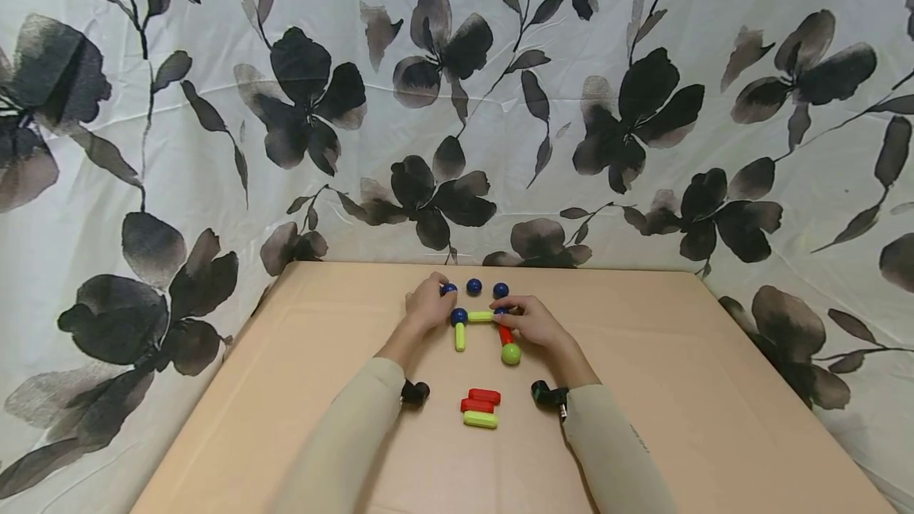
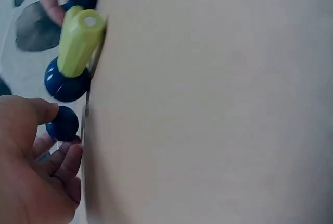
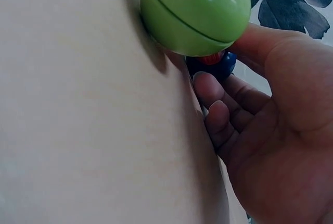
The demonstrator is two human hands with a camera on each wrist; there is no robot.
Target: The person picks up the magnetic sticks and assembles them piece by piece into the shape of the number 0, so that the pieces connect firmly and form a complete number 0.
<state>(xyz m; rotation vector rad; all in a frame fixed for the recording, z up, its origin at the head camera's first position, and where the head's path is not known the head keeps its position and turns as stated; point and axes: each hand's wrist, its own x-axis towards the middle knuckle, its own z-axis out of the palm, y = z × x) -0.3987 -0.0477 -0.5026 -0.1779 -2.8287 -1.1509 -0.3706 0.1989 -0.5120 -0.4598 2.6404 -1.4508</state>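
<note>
My left hand [image 1: 428, 304] pinches a loose blue ball [image 2: 63, 124] between thumb and fingers, left of a joined piece. That piece has a blue corner ball [image 1: 459, 315], a yellow-green stick [image 1: 460, 337] pointing towards me and another yellow-green stick [image 1: 481, 316] running right. The second stick meets a blue ball [image 3: 222, 66], gripped by the fingers of my right hand [image 1: 537, 322] and partly hidden by them. From it a red stick [image 1: 505, 335] leads to a green ball [image 1: 510, 354] nearer me.
Two loose blue balls lie behind the joined piece, one in the middle [image 1: 474, 286] and one at right [image 1: 501, 290]. Nearer me are two red sticks [image 1: 477, 405] and a yellow-green stick [image 1: 481, 420]. A flowered cloth [image 1: 528, 101] hangs behind the table [image 1: 664, 363].
</note>
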